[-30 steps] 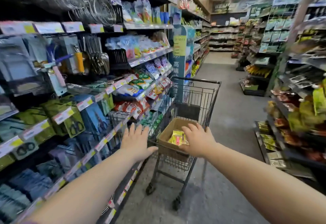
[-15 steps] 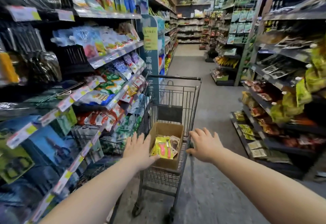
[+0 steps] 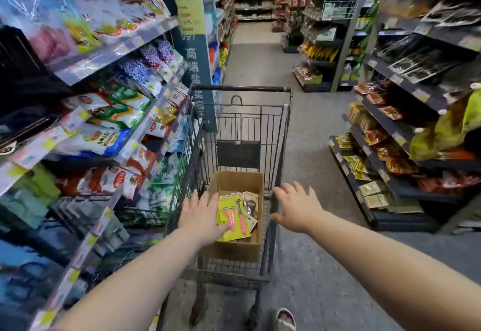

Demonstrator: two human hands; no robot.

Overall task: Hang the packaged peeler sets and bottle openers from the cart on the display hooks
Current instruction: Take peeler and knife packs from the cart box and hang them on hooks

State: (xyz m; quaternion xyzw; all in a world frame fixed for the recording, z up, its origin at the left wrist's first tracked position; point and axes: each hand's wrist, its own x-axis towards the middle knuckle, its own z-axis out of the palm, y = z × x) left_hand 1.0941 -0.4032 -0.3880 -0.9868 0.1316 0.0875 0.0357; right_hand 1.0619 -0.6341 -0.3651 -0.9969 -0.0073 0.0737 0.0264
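Note:
A wire shopping cart stands in the aisle in front of me. In its near end sits an open cardboard box. On top in the box lies a yellow peeler set pack with pink-handled tools, over several brownish carded packs. My left hand reaches over the box's left side with straight fingers, and its thumb touches the yellow pack. My right hand is spread over the cart's right rim, fingers relaxed, holding nothing. No display hooks show in this frame.
Shelves of bagged goods run close along the cart's left side. A blue sign post stands just beyond the cart. More shelving lines the right. The grey floor runs open ahead. A slipper shows below.
My view has swung right and down, away from the hooks of hanging utensils. The cart now sits straight ahead and closer. My left hand has moved from beside the cart onto the box.

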